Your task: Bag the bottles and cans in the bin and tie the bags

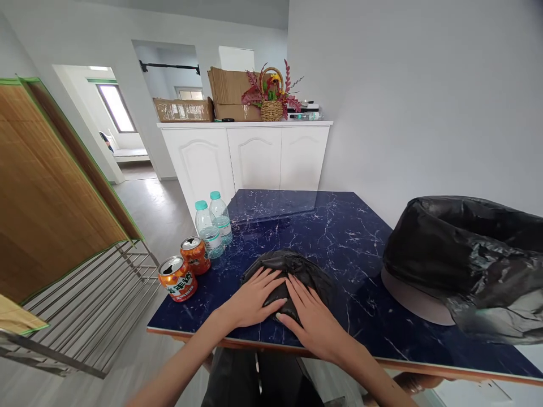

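The fingers (pixel 266 281) of both hands lie stretched out and flat, grasping nothing. The left hand (pixel 254 299) and the right hand (pixel 316 323) press palm down, side by side, on a crumpled black plastic bag (pixel 297 264). The bag sits on the dark blue marbled surface (pixel 348 237), near its front edge, just before the person.

The likeliest trouble is slip. Thin film on a polished top has little hold, so an uneven push could send the bag skating toward that edge, or let it spring back up under the palms.

To the left stand two orange soda cans (pixel 177 278), the nearer one close to the corner and seemingly open on top. A wide swing of the left forearm could tip it and spill drink over the surface and onto the metal rack (pixel 85 305) below. The two capped water bottles (pixel 214 223) just behind them would merely topple.

The bin with its black liner (pixel 466 254) lies well apart on the right and seems in little danger.
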`<action>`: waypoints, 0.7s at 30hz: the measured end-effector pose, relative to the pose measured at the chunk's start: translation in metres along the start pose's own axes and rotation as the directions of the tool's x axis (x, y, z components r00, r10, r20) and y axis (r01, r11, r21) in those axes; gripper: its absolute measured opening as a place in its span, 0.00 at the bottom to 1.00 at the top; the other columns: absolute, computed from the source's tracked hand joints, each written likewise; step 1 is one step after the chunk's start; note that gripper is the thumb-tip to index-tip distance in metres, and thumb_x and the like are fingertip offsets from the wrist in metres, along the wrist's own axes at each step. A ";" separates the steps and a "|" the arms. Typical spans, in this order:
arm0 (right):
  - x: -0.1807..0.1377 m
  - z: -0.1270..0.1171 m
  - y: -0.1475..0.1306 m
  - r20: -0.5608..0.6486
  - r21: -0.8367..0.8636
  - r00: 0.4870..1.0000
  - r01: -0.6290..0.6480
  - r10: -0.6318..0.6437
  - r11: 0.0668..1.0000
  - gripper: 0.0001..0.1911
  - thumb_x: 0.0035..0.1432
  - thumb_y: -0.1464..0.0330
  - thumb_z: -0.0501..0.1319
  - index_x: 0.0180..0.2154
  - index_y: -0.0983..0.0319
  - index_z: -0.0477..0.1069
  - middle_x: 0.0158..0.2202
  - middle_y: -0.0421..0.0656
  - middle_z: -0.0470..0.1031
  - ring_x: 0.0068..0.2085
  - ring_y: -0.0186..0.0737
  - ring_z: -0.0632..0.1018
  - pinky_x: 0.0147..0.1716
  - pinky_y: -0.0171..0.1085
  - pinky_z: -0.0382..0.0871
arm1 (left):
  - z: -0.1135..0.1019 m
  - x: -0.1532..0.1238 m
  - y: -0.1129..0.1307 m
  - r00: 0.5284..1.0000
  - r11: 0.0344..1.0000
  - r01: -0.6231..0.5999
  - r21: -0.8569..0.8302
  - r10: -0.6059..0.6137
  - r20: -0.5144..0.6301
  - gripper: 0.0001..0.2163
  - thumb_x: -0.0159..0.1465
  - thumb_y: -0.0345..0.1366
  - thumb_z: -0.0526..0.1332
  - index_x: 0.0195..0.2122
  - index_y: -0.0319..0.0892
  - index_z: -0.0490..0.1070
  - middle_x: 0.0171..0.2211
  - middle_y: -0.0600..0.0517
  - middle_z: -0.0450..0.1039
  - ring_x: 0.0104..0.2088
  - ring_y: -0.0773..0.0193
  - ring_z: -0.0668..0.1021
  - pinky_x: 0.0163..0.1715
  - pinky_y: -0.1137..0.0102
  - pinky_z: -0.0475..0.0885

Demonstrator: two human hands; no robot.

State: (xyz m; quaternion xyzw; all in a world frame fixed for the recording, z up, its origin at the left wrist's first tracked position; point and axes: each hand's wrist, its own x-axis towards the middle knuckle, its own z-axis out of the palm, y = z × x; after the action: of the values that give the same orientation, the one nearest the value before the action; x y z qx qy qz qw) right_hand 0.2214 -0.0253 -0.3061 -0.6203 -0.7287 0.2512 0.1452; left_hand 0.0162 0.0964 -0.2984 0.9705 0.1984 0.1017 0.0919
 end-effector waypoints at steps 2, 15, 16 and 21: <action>-0.003 0.002 0.007 -0.006 -0.024 0.999 0.052 -0.052 0.998 0.48 0.73 0.39 0.45 0.79 0.55 0.30 0.81 0.42 0.29 0.80 0.52 0.39 0.77 0.57 0.41 | -0.002 -0.009 -0.006 0.999 0.999 0.037 -0.003 -0.037 -0.023 0.27 0.79 0.51 0.53 0.74 0.45 0.61 0.74 0.44 0.62 0.75 0.51 0.63 0.76 0.48 0.55; -0.030 -0.018 0.028 -0.227 0.263 0.972 0.117 -0.057 0.958 0.28 0.79 0.50 0.46 0.58 0.56 0.79 0.50 0.47 0.85 0.51 0.53 0.84 0.50 0.49 0.80 | -0.025 -0.035 -0.006 0.988 0.995 -0.018 -0.097 0.003 -0.154 0.20 0.71 0.48 0.67 0.60 0.45 0.74 0.61 0.43 0.77 0.67 0.46 0.72 0.68 0.51 0.66; -0.033 -0.023 0.030 -0.225 0.315 0.974 0.087 -0.015 0.945 0.29 0.79 0.49 0.45 0.53 0.55 0.80 0.42 0.45 0.85 0.43 0.52 0.85 0.42 0.47 0.81 | -0.025 -0.036 -0.002 0.986 0.991 -0.006 -0.131 -0.015 -0.164 0.13 0.74 0.45 0.64 0.55 0.46 0.76 0.56 0.45 0.80 0.62 0.48 0.76 0.65 0.53 0.69; -0.035 -0.026 0.034 -0.518 0.297 0.843 0.016 0.147 0.955 0.25 0.77 0.51 0.50 0.60 0.57 0.74 0.45 0.48 0.84 0.46 0.54 0.85 0.42 0.49 0.82 | -0.025 -0.028 0.017 0.934 0.928 0.238 -0.286 -0.299 -0.194 0.14 0.78 0.46 0.56 0.41 0.46 0.76 0.32 0.54 0.80 0.32 0.59 0.81 0.34 0.67 0.72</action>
State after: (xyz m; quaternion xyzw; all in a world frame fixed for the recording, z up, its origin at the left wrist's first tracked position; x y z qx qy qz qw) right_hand 0.2700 -0.0512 -0.3001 -0.6622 -0.5928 0.1772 0.4227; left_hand -0.0082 0.0733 -0.2754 0.8948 0.3245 0.2266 0.2064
